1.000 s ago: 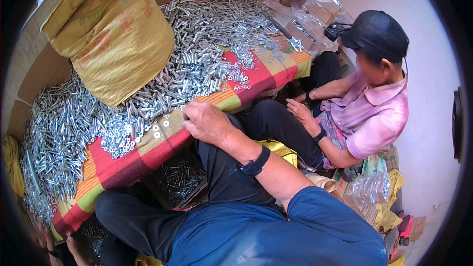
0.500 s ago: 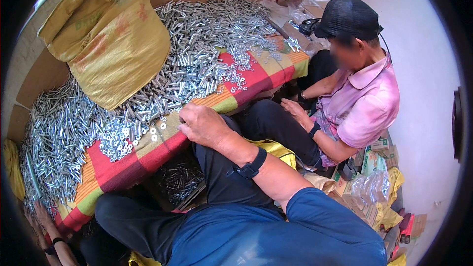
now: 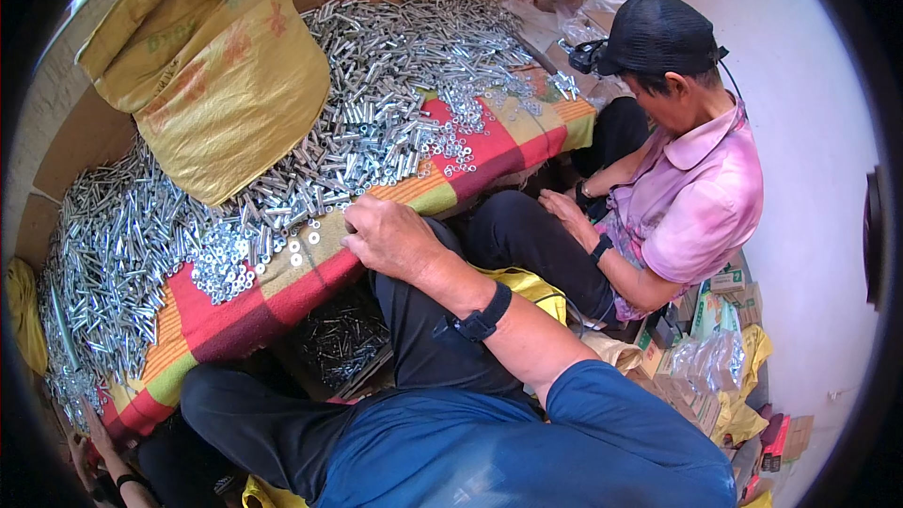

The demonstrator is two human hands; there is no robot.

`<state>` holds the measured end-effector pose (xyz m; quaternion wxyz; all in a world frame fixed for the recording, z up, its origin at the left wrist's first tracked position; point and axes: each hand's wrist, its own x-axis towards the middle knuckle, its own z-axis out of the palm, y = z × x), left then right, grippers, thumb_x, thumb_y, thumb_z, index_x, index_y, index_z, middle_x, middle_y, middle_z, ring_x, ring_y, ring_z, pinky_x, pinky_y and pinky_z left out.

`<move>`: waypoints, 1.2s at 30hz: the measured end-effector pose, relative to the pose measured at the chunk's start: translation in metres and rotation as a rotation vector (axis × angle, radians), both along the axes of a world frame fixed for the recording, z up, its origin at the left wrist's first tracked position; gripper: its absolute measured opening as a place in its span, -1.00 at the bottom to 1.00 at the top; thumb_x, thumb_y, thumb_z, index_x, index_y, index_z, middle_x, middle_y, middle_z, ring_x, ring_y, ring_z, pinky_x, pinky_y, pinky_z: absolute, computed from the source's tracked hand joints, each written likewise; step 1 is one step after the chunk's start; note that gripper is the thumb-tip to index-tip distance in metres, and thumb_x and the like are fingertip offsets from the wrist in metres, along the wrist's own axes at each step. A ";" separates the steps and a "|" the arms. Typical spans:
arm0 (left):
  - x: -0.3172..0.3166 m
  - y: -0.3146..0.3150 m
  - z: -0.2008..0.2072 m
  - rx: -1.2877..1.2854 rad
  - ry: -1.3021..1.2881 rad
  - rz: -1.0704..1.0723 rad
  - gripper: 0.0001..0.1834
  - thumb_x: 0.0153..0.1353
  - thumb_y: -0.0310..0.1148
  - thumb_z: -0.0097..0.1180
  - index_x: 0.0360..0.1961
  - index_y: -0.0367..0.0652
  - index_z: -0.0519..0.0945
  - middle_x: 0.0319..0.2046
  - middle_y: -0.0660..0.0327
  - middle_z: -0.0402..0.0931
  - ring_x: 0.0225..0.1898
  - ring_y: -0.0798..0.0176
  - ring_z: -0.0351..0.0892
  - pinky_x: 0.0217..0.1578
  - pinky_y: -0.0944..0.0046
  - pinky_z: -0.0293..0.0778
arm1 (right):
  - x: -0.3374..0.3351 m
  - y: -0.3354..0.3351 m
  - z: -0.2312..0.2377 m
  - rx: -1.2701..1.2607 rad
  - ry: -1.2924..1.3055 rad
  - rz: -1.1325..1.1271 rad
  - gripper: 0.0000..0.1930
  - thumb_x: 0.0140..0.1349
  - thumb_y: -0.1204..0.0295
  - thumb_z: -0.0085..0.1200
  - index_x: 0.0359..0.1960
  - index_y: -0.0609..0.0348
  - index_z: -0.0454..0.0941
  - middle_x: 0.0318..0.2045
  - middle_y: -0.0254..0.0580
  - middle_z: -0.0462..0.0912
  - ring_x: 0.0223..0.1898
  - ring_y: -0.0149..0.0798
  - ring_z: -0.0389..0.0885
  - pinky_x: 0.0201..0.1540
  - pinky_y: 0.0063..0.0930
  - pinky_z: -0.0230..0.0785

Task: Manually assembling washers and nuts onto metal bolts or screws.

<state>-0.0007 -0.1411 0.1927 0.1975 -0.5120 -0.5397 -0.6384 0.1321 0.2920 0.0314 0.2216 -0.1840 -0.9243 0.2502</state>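
Observation:
My right hand (image 3: 395,240) rests at the near edge of a checked cloth (image 3: 315,296), just above my knee. Its fingers are curled in and the thumb is bent toward them. Whatever they may hold is hidden. Close to the fingertips lie several flat round washers (image 3: 295,246) and the rim of a big heap of silver metal sleeve anchors (image 3: 367,136). A small pile of washers (image 3: 223,263) sits further left on the cloth. My left hand is out of view.
A yellow woven sack (image 3: 226,94) lies on the heap. On the right sits a person in a pink shirt (image 3: 701,179), hands in lap. Another person's hands (image 3: 94,447) are at the lower left. Dark metal pieces fill a box (image 3: 343,343) beneath; cartons (image 3: 691,386) stand at right.
My right hand has hardly moved. At the lower left, the other person's hands have drawn back a little from the heap's edge. The view has shifted slightly.

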 end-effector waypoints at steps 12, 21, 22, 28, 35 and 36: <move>0.002 0.012 -0.004 -0.089 -0.144 -0.110 -0.85 0.41 -0.44 0.04 -0.23 -0.32 0.57 -0.37 0.06 0.59 -0.47 0.24 0.53 -0.51 0.25 0.51 | 0.002 0.001 -0.005 -0.001 -0.013 -0.012 -0.78 0.14 0.35 0.27 -0.31 0.22 0.57 -0.31 0.09 0.59 -0.26 0.23 0.67 -0.17 0.05 0.56; -0.001 0.040 -0.016 -0.120 -0.251 -0.243 -0.84 0.41 -0.45 0.03 -0.26 -0.33 0.58 -0.41 0.05 0.59 -0.53 0.24 0.52 -0.55 0.26 0.49 | 0.001 0.000 -0.006 -0.001 -0.007 -0.008 -0.80 0.15 0.35 0.26 -0.31 0.21 0.57 -0.30 0.08 0.59 -0.25 0.21 0.67 -0.15 0.02 0.55; 0.000 0.043 -0.017 -0.125 -0.264 -0.256 -0.84 0.41 -0.45 0.03 -0.26 -0.33 0.58 -0.41 0.05 0.59 -0.53 0.24 0.52 -0.55 0.27 0.49 | 0.001 -0.001 -0.005 0.002 -0.008 -0.011 -0.80 0.15 0.35 0.26 -0.31 0.21 0.57 -0.30 0.08 0.59 -0.25 0.21 0.67 -0.15 0.02 0.55; -0.002 0.058 -0.017 -0.175 -0.324 -0.330 -0.83 0.41 -0.46 0.02 -0.28 -0.34 0.58 -0.43 0.04 0.60 -0.57 0.24 0.51 -0.58 0.27 0.48 | 0.002 -0.002 -0.002 -0.008 -0.015 -0.019 -0.79 0.15 0.36 0.26 -0.30 0.22 0.56 -0.30 0.06 0.58 -0.24 0.19 0.67 -0.14 0.01 0.55; -0.004 0.086 -0.017 -0.233 -0.380 -0.444 -0.82 0.40 -0.47 0.02 -0.31 -0.35 0.58 -0.46 0.03 0.60 -0.61 0.24 0.51 -0.60 0.28 0.47 | 0.004 -0.001 -0.005 -0.006 0.032 -0.026 -0.78 0.14 0.36 0.25 -0.34 0.24 0.52 -0.33 0.03 0.56 -0.24 0.18 0.64 -0.16 0.00 0.52; -0.003 0.091 -0.017 -0.239 -0.388 -0.463 -0.82 0.40 -0.47 0.01 -0.31 -0.36 0.59 -0.47 0.03 0.60 -0.61 0.24 0.50 -0.61 0.29 0.47 | 0.003 -0.001 -0.005 -0.012 0.029 -0.027 -0.78 0.14 0.37 0.25 -0.34 0.24 0.52 -0.33 0.03 0.56 -0.25 0.18 0.64 -0.16 0.01 0.52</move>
